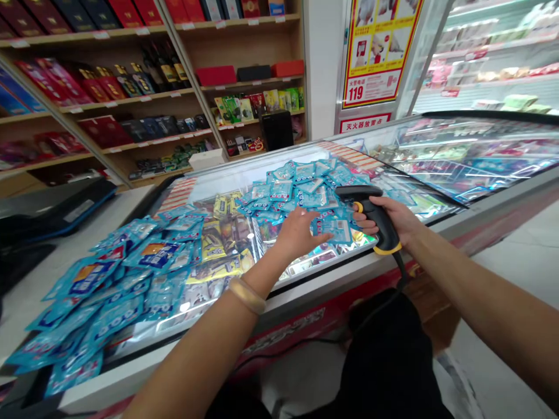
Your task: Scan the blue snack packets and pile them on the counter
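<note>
My right hand (395,221) is wrapped round the grip of a black and yellow barcode scanner (384,224). The scanner's head points left, over blue snack packets. Close to its front lies a single blue packet (338,231) with its printed back and barcode upward. My left hand (299,233), with a bangle on the wrist, is at this packet's left edge, thumb and fingers apart; whether it touches the packet is unclear. Behind both hands a heap of blue packets (301,183) spreads over the glass freezer lid (222,183). Another pile of blue packets (113,279) lies at the left.
Through the lid, yellow-wrapped goods (218,238) show inside the freezer. The scanner's cable (399,265) hangs over the freezer's front edge (301,297). A dark bag-like object (56,203) lies on the left counter. Stocked shelves (144,96) stand behind.
</note>
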